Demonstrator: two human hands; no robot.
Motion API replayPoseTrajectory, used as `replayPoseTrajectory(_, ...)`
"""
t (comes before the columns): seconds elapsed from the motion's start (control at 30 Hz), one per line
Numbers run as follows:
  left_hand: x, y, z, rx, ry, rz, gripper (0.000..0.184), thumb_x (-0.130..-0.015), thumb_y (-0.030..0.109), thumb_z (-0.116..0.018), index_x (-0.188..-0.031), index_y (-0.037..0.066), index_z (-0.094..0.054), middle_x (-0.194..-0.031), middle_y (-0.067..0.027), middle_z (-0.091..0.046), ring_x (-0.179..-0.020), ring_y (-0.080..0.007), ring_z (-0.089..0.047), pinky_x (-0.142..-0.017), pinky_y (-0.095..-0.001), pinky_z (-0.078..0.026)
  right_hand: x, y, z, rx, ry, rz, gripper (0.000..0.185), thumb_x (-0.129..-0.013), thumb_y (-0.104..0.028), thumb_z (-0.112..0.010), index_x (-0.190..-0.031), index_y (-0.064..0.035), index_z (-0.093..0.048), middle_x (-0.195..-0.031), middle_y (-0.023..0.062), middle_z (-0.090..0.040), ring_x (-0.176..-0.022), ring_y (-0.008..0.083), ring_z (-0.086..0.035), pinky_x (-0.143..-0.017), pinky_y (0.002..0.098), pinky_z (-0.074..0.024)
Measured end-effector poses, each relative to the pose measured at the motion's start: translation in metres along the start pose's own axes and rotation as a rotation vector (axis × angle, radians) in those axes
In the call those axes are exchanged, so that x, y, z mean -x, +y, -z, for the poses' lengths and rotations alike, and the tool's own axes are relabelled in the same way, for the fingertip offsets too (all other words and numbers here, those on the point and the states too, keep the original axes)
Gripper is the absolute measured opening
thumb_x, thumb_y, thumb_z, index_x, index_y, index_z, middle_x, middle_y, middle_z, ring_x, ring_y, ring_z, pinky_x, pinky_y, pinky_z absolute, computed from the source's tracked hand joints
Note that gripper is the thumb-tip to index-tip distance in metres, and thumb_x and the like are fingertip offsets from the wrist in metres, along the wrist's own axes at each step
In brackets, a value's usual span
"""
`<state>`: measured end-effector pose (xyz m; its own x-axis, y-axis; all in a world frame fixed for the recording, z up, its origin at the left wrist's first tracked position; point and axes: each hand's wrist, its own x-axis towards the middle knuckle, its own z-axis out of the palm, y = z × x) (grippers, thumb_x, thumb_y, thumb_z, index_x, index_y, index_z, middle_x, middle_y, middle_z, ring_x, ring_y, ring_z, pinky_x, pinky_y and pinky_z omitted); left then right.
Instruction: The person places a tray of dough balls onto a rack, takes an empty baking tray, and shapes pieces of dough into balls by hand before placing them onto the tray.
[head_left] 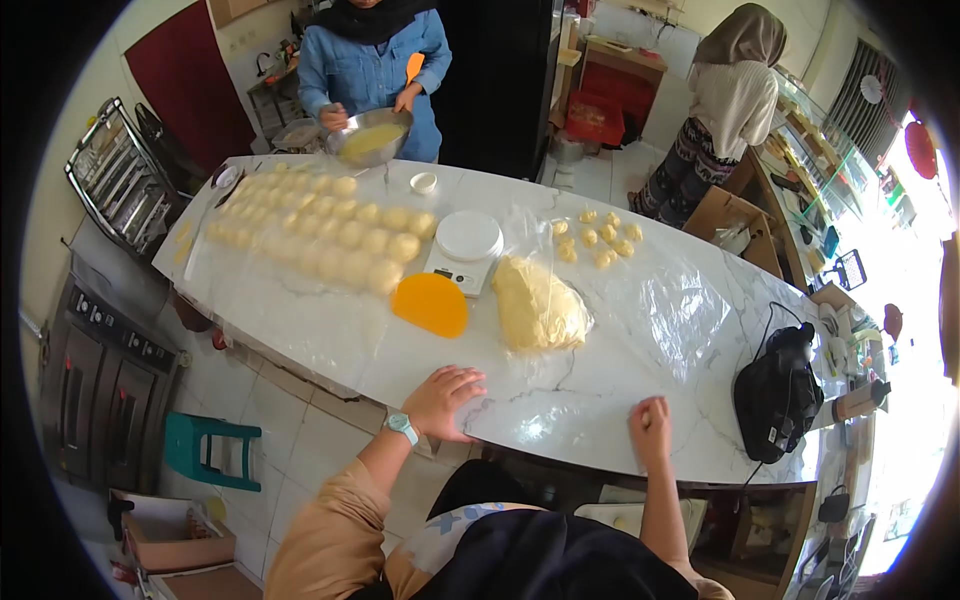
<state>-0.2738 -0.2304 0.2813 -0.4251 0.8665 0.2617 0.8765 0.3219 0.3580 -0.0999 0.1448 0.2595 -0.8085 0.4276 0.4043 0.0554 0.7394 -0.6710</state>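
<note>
My left hand [445, 402] rests at the near edge of the marble table, fingers stretched out, holding nothing; a pale watch is on its wrist. On the table to the right, my right hand [652, 432] is curled into a fist, with no object showing in it. Ahead of my hands lies a large lump of dough [538, 308], partly under clear plastic. An orange dough scraper [430, 304] lies left of it, near a white kitchen scale [468, 245]. Rows of dough balls [330, 232] sit under plastic film at the left. Several small dough pieces [590, 236] lie beyond the lump.
Across the marble table [560, 400], a person in a blue shirt holds a metal bowl [372, 138] of yellow mixture and an orange spatula [414, 67]. A black machine [778, 390] stands at the right end. Another person stands by a glass display case [822, 135]. A green stool [212, 452] is lower left.
</note>
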Motion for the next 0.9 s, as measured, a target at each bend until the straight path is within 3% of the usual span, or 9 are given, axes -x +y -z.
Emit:
replayPoseTrajectory(0.07, 0.001, 0.001, -0.004, -0.008, 0.007, -0.008, 0.078, -0.060, 0.054, -0.084, -0.121, 0.015, -0.057, -0.137, -0.0076, -0.052, -0.131, -0.0262, -0.047, -0.112, -0.0455, -0.034, -0.030, 0.013, -0.014, 0.069, 0.104, -0.108, 0.005, -0.083, 0.000, -0.062, -0.082, 0.0000, -0.056, -0.083, 0.0142, -0.056, -0.075, 0.0296, -0.058, -0.070, 0.0373, -0.0478)
replayPoseTrajectory(0.27, 0.001, -0.001, -0.006, 0.017, 0.011, -0.001, 0.078, -0.057, 0.050, -0.086, -0.120, 0.015, -0.056, -0.135, -0.0081, -0.053, -0.128, -0.0280, -0.050, -0.108, -0.0479, -0.036, 0.017, -0.021, -0.006, -0.106, -0.171, -0.179, 0.004, -0.083, -0.001, -0.060, -0.087, -0.0011, -0.059, -0.087, 0.0156, -0.058, -0.079, 0.0348, -0.058, -0.070, 0.0402, -0.0474)
replayPoseTrajectory(0.37, -0.001, 0.001, -0.003, -0.002, 0.013, -0.010, 0.078, -0.057, 0.051, -0.086, -0.120, 0.015, -0.056, -0.135, -0.0081, -0.054, -0.128, -0.0281, -0.050, -0.109, -0.0481, -0.036, 0.009, 0.002, 0.011, 0.071, 0.003, -0.013, 0.010, -0.082, -0.001, -0.064, -0.090, 0.0000, -0.057, -0.090, 0.0150, -0.057, -0.077, 0.0279, -0.058, -0.068, 0.0335, -0.0474)
replayPoseTrajectory(0.47, 0.000, 0.002, -0.003, -0.016, 0.029, -0.013, 0.078, -0.057, 0.051, -0.086, -0.120, 0.015, -0.057, -0.135, -0.0081, -0.054, -0.128, -0.0279, -0.049, -0.109, -0.0477, -0.036, -0.025, 0.005, -0.012, 0.072, 0.070, -0.067, 0.010, -0.082, 0.000, -0.063, -0.090, -0.0004, -0.057, -0.091, 0.0152, -0.057, -0.079, 0.0292, -0.058, -0.070, 0.0359, -0.0479)
replayPoseTrajectory(0.6, 0.000, -0.002, 0.000, 0.002, 0.033, -0.025, 0.078, -0.057, 0.050, -0.087, -0.119, 0.014, -0.057, -0.135, -0.0082, -0.054, -0.128, -0.0277, -0.049, -0.109, -0.0477, -0.036, 0.007, -0.018, -0.023, -0.001, -0.061, -0.107, 0.015, -0.079, -0.002, -0.067, -0.092, -0.0015, -0.058, -0.097, 0.0155, -0.057, -0.085, 0.0314, -0.058, -0.077, 0.0396, -0.0482)
replayPoseTrajectory(0.63, 0.000, -0.001, 0.001, 0.006, 0.019, -0.018, 0.078, -0.057, 0.050, -0.087, -0.119, 0.014, -0.057, -0.135, -0.0083, -0.054, -0.128, -0.0277, -0.050, -0.109, -0.0477, -0.036, 0.017, -0.025, -0.015, -0.003, 0.081, -0.005, 0.025, -0.077, -0.006, -0.072, -0.100, -0.0028, -0.061, -0.101, 0.0185, -0.058, -0.097, 0.0359, -0.057, -0.083, 0.0410, -0.0478)
replayPoseTrajectory(0.73, -0.001, 0.004, -0.001, 0.004, 0.016, -0.012, 0.078, -0.056, 0.050, -0.087, -0.119, 0.014, -0.058, -0.135, -0.0086, -0.054, -0.127, -0.0277, -0.050, -0.109, -0.0482, -0.036, 0.028, -0.040, 0.006, -0.050, 0.288, -0.186, 0.036, -0.075, -0.009, -0.076, -0.109, -0.0049, -0.063, -0.110, 0.0185, -0.058, -0.103, 0.0344, -0.056, -0.087, 0.0405, -0.0476)
replayPoseTrajectory(0.87, -0.001, 0.001, -0.003, -0.053, -0.015, -0.018, 0.079, -0.059, 0.056, -0.084, -0.120, 0.014, -0.057, -0.137, -0.0074, -0.052, -0.131, -0.0270, -0.047, -0.111, -0.0473, -0.034, 0.018, -0.022, 0.024, -0.068, -0.117, -0.360, 0.050, -0.076, -0.012, -0.078, -0.122, -0.0071, -0.061, -0.102, 0.0114, -0.064, -0.098, 0.0269, -0.061, -0.088, 0.0337, -0.0480)
replayPoseTrajectory(0.9, -0.002, 0.004, -0.004, -0.048, -0.012, -0.022, 0.079, -0.058, 0.055, -0.085, -0.120, 0.014, -0.057, -0.137, -0.0074, -0.052, -0.130, -0.0271, -0.047, -0.111, -0.0475, -0.034, 0.027, 0.003, 0.018, -0.285, -0.071, -0.431, 0.050, -0.082, -0.012, -0.074, -0.129, -0.0068, -0.058, -0.101, 0.0091, -0.066, -0.093, 0.0206, -0.063, -0.087, 0.0303, -0.0490)
